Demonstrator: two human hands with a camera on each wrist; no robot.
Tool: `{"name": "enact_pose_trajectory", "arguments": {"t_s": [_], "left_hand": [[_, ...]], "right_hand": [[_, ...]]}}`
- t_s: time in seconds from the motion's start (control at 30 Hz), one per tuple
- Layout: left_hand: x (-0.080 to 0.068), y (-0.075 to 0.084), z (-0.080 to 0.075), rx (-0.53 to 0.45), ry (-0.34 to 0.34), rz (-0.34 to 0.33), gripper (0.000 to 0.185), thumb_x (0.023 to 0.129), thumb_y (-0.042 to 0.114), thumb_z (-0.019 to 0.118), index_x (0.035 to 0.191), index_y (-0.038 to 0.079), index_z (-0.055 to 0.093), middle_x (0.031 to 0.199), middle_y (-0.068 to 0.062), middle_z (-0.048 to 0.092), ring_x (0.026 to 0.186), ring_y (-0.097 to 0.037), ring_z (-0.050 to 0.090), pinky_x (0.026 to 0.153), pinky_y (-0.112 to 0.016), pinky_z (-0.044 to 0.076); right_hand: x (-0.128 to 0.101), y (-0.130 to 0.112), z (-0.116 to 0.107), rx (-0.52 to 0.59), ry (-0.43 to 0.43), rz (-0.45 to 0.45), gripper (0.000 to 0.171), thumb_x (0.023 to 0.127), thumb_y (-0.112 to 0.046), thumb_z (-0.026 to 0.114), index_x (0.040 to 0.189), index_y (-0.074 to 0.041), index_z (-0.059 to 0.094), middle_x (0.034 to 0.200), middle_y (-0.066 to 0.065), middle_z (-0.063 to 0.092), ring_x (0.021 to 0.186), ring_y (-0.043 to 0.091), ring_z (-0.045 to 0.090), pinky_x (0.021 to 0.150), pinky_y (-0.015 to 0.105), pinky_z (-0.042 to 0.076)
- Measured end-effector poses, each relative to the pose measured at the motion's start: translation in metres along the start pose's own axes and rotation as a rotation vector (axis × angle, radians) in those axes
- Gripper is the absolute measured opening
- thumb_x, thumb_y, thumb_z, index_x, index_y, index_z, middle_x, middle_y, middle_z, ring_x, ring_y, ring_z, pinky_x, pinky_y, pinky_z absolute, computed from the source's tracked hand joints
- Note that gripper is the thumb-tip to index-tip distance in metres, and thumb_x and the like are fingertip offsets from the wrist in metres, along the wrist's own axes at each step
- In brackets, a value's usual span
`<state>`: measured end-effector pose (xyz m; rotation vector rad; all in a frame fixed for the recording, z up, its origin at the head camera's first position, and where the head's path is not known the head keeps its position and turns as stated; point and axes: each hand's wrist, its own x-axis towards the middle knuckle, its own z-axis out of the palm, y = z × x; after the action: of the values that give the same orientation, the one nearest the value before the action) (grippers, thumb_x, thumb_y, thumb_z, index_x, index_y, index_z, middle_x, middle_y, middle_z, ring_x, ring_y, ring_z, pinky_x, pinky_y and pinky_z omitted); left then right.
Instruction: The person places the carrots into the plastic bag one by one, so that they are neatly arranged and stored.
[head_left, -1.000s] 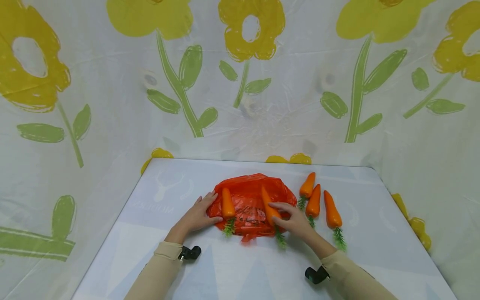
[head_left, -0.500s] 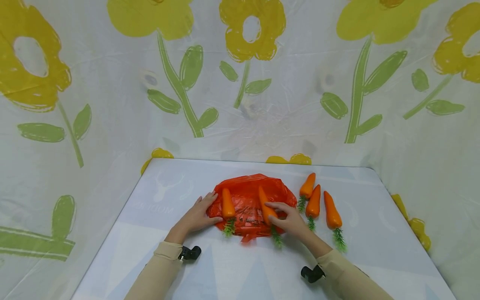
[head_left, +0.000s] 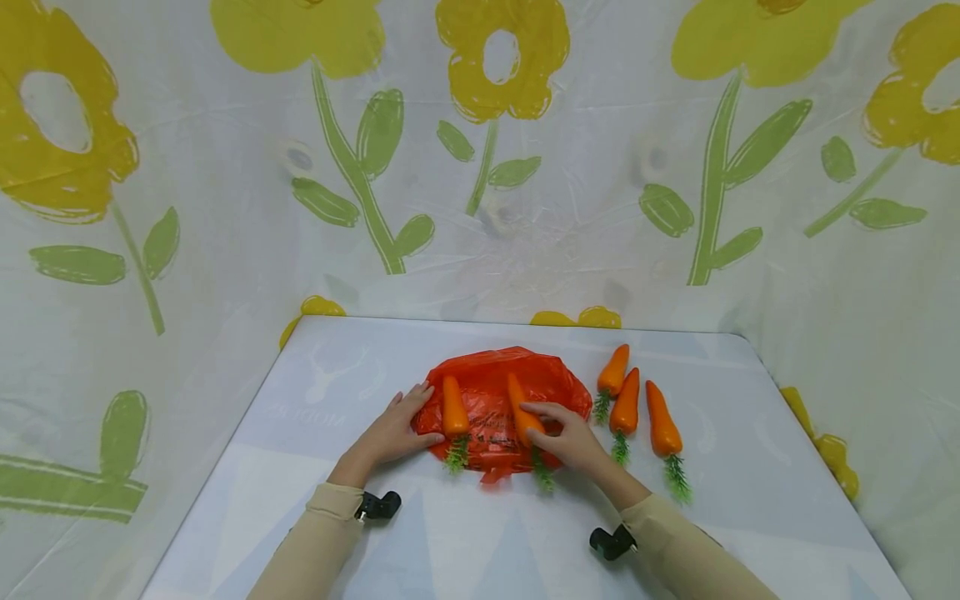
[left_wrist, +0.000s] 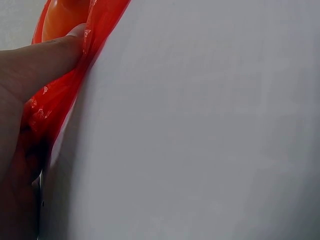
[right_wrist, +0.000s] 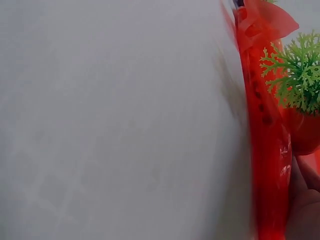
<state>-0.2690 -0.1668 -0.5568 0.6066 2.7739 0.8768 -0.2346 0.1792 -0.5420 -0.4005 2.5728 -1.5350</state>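
A crumpled red plastic bag lies mid-table, with a toy carrot on its left part, green tuft toward me. My left hand rests along the bag's left edge, fingers spread. The left wrist view shows the thumb extended against the plastic, beside an orange surface; the other fingers are mostly hidden. Thumb and fingers of my right hand pinch a second carrot over the bag's right part. Its leafy top shows beside the red plastic in the right wrist view, where little of the hand is visible.
Right of the bag lie three more carrots: a far one, a middle one close by it, and a right one. The white table is bounded by a flower-printed cloth at the back and sides.
My right hand has slid left with the pinched carrot, bringing it nearer the carrot on the left. My left hand and the bag have stayed in place.
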Motion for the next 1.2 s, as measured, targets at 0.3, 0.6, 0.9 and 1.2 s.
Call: {"name": "enact_pose_trajectory", "arguments": {"t_s": [0.3,0.6,0.9,1.2], "left_hand": [[0.000,-0.001,0.002,0.003,-0.004,0.000,0.095,0.088,0.049,0.077,0.160,0.006,0.032,0.167,-0.010,0.025,0.155,-0.029,0.018,0.126,-0.049,0.008],[0.001,-0.001,0.001,0.009,-0.007,-0.007,0.096,0.087,0.051,0.076,0.159,0.005,0.033,0.167,-0.010,0.026,0.155,-0.029,0.019,0.126,-0.049,0.008],[0.001,-0.002,0.002,0.011,-0.012,-0.010,0.096,0.087,0.051,0.076,0.159,0.006,0.032,0.167,-0.009,0.026,0.155,-0.028,0.019,0.126,-0.048,0.007],[0.001,-0.001,0.000,0.011,-0.010,-0.025,0.096,0.087,0.053,0.076,0.160,0.008,0.031,0.168,-0.008,0.024,0.155,-0.027,0.018,0.127,-0.047,0.007]], "right_hand": [[0.005,-0.005,0.006,0.040,0.002,0.022,0.044,0.093,-0.028,0.076,0.136,-0.025,0.067,0.137,0.004,0.062,0.109,0.024,0.058,0.093,0.037,0.053],[0.009,-0.010,0.010,0.043,-0.006,0.026,0.043,0.093,-0.028,0.076,0.135,-0.025,0.068,0.137,0.005,0.062,0.109,0.024,0.059,0.091,0.036,0.054],[0.015,-0.012,0.019,0.041,-0.010,-0.022,0.043,0.094,-0.028,0.075,0.136,-0.021,0.068,0.138,0.007,0.061,0.110,0.025,0.061,0.093,0.041,0.054],[0.022,-0.013,0.026,0.049,-0.024,-0.035,0.043,0.094,-0.025,0.075,0.136,-0.022,0.067,0.140,0.005,0.060,0.112,0.025,0.058,0.098,0.045,0.051]]}}
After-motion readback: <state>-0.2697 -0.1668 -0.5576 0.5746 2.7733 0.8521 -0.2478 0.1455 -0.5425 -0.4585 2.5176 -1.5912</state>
